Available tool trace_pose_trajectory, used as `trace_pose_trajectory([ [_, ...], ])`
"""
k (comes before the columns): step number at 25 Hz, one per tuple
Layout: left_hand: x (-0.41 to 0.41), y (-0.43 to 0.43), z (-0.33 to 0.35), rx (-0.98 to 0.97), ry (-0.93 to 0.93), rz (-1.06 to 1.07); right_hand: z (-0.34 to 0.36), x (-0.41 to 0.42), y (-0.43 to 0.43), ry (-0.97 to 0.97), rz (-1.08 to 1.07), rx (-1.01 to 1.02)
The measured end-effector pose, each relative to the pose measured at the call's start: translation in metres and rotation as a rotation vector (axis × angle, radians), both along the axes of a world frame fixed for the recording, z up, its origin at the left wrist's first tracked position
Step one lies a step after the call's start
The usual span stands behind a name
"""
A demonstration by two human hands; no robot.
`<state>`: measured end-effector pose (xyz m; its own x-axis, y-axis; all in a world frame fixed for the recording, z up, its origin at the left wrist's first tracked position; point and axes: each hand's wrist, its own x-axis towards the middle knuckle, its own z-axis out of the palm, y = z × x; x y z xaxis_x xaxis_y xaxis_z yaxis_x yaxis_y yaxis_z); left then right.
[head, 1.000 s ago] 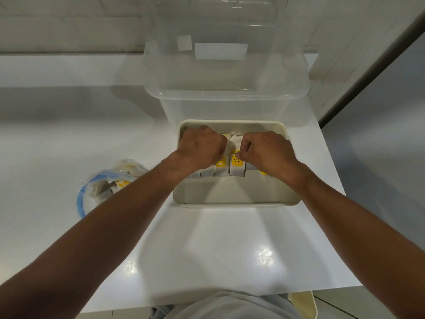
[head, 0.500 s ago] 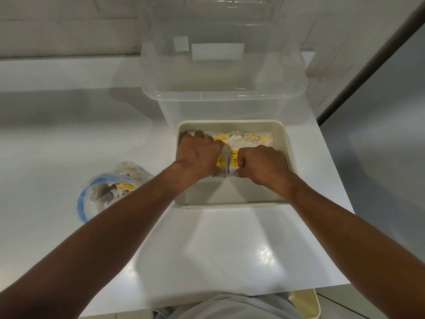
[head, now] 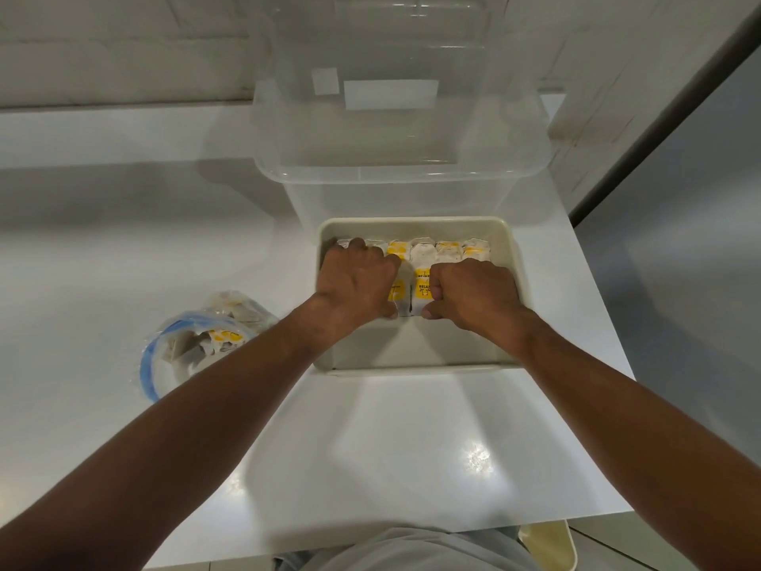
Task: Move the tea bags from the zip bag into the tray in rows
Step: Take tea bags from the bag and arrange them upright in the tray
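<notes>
Both hands are gripping tea bags inside the tray, side by side.

Nearest, a cream container point(head: 552, 546) is poking out under the near right edge of the white table point(head: 370, 447). Both forearms are reaching out over the table into the cream tray point(head: 416, 368). The zip bag point(head: 197, 344) with its blue seal is lying open to the left of the tray, apart from it, with more bags showing inside. In the tray the left hand point(head: 356, 282) and right hand point(head: 473, 296) are sitting close together, fingers curled, each clamping upright tea bags point(head: 422, 282) with yellow labels; two bags are showing in the gap between them. Behind the hands another row of bags is standing along the tray's far wall. Beyond the tray a clear bin point(head: 395, 166) is standing just beside it, against the wall point(head: 123, 47).
</notes>
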<state>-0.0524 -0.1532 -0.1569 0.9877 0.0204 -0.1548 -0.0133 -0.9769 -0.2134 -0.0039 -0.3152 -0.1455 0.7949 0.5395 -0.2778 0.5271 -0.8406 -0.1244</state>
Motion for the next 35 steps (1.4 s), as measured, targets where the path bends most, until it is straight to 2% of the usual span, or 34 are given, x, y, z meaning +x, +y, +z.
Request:
trace_pose_trajectory([
  [5, -0.001, -0.001, 0.002, -0.020, -0.007, 0.009, -0.003, 0.002, -0.001, 0.028, -0.032, -0.013],
  [8, -0.004, 0.003, 0.011, -0.133, -0.005, 0.019, -0.004, 0.004, -0.004, 0.088, -0.079, 0.076],
  [13, -0.023, 0.027, 0.036, -0.741, 0.127, 0.062, 0.005, 0.000, -0.015, 0.275, -0.043, 0.352],
  [19, -0.061, 0.050, 0.062, -1.069, 0.022, 0.143, 0.026, -0.027, -0.013, 0.258, -0.022, 0.526],
  [23, -0.095, 0.080, 0.072, -1.149, -0.035, 0.189, 0.044, -0.056, 0.016, 0.290, 0.035, 0.594],
  [29, -0.149, 0.132, 0.068, -1.168, -0.107, 0.280, 0.052, -0.100, 0.076, 0.410, 0.032, 0.740],
  [35, -0.198, 0.181, 0.037, -1.187, -0.108, 0.346, 0.028, -0.139, 0.135, 0.450, 0.096, 0.680],
])
